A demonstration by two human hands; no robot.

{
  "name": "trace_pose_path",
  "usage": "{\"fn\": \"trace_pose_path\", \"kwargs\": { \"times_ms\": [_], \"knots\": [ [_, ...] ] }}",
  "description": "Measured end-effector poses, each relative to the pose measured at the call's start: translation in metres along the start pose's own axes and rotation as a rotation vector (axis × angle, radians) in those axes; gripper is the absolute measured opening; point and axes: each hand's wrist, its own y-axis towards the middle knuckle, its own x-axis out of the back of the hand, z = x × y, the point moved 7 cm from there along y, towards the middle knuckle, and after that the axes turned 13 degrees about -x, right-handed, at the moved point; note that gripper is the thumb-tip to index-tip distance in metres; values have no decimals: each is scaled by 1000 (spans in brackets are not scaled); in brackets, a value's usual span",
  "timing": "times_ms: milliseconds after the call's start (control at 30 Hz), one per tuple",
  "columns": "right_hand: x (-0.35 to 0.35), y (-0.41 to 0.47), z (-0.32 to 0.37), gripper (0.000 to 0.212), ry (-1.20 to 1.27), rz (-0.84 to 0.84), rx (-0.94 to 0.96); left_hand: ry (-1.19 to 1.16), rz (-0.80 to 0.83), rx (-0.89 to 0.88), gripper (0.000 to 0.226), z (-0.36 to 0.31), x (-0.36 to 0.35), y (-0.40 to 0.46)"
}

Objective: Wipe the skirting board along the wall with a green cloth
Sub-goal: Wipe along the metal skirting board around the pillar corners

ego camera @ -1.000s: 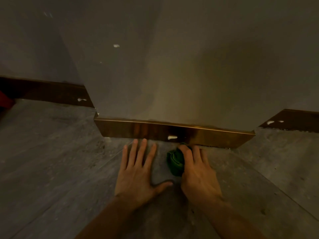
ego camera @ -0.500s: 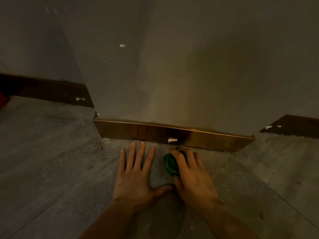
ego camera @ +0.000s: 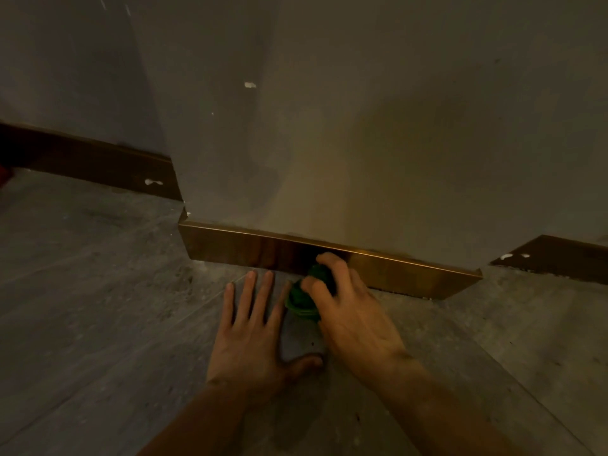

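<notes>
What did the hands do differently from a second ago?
The right hand lifted the green cloth off the floor and pushed it up against the shiny skirting board, over the spot where a white mark showed before. That mark is hidden now. The left hand stayed flat on the floor, fingers spread.

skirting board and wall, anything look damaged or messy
Yes. White blobs, like paint or filler, mark the left skirting section, the right section and the wall. The floor looks dusty by the corner. The front skirting board itself looks intact.
</notes>
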Motion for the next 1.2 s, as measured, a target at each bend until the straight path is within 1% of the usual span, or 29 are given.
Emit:
{"fn": "trace_pose_path", "kwargs": {
  "times_ms": [67,133,167,233,267,400,567,700,900,1200],
  "knots": [
    [1,6,4,77,14,-30,15,-4,-5,-5,118,-1,0,-1],
    [-4,8,14,82,-147,-68,131,6,-2,-6,117,-1,0,-1],
    [-6,8,17,78,-231,-103,176,17,3,-7,118,-1,-1,-1],
    [-9,8,19,59,-318,-180,219,30,3,-6,118,-1,-1,1],
    [-11,9,19,53,-353,-209,232,32,-4,-7,119,-1,-2,1],
    [-24,12,20,48,-453,-245,273,32,-25,-19,118,0,-2,1],
    [-30,16,13,41,-518,-283,235,35,-25,-15,118,1,0,0],
    [-33,12,0,38,-569,-265,194,33,-11,-12,116,1,-1,0],
    [-33,8,-13,39,-595,-200,160,31,-13,13,116,1,2,-1],
    [-23,-2,-44,48,-642,-107,80,6,-27,5,116,2,1,-1]
  ]
}}
